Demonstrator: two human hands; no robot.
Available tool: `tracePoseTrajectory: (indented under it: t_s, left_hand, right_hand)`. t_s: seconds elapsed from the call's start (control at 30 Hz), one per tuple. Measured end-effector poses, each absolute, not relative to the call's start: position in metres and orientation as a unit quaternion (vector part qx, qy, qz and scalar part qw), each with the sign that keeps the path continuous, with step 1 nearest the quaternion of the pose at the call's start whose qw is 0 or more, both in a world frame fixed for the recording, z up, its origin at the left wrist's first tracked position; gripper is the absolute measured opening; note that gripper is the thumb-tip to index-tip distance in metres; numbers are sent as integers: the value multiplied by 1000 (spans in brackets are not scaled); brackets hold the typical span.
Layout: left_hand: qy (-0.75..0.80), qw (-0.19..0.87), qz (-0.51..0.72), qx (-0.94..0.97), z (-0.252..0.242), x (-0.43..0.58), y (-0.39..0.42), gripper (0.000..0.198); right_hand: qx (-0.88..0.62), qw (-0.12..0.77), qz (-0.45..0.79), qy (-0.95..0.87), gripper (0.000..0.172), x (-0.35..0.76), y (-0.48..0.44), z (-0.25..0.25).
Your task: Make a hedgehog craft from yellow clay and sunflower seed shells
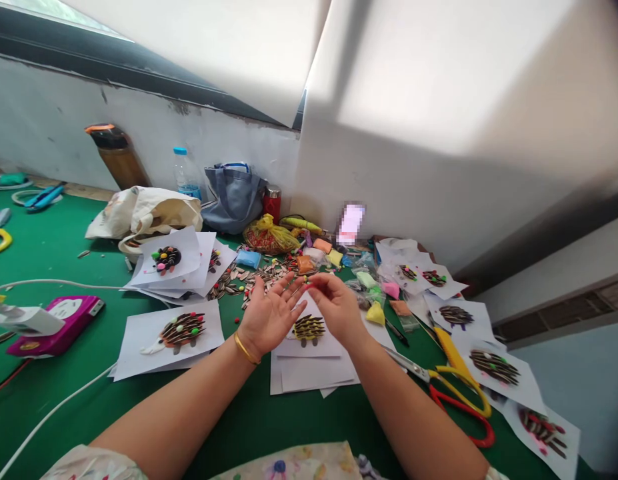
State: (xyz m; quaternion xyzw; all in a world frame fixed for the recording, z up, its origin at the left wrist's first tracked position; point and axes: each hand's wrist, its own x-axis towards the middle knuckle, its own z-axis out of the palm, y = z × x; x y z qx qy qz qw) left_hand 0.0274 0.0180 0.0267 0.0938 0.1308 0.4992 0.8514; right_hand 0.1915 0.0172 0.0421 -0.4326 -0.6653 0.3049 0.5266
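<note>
My left hand [271, 313] is turned palm up, fingers spread, above the green table. Close to its fingertips, my right hand [336, 303] pinches a small bit of red modelling clay [310, 286]. Partly hidden beneath both hands is a white card with a yellow clay hedgehog [309, 328], its spines made of sunflower seeds. This card lies on a stack of white paper [313, 377]. Behind my hands, striped sunflower seeds [229, 283] are scattered with small coloured clay balls. Pieces of clay, such as a yellow lump [375, 313] and a pink lump [391, 289], sit to the right.
Hedgehog cards lie left [131, 340] and right [509, 367]. Large scissors [459, 393] rest beside my right forearm. A magenta box [63, 323] with a white charger and cable is at left. Bags [231, 197], a water bottle [185, 177] and a phone [351, 223] stand along the wall.
</note>
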Motion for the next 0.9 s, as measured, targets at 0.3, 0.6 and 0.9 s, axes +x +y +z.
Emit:
tracePoseTrajectory:
  t_s: [0.3,0.6,0.9]
  left_hand:
    - [107,867,484,59,30,28,11,79]
    - [98,869,483,53,29,24,13,80]
    - [105,859,499,49,34,23,15,80]
  right_hand:
    - [-403,369,12,-838,27,162,-35,24]
    - [-431,260,-103,-858,61,168,-38,16]
    - [-388,280,-68,-875,60,170,-41,19]
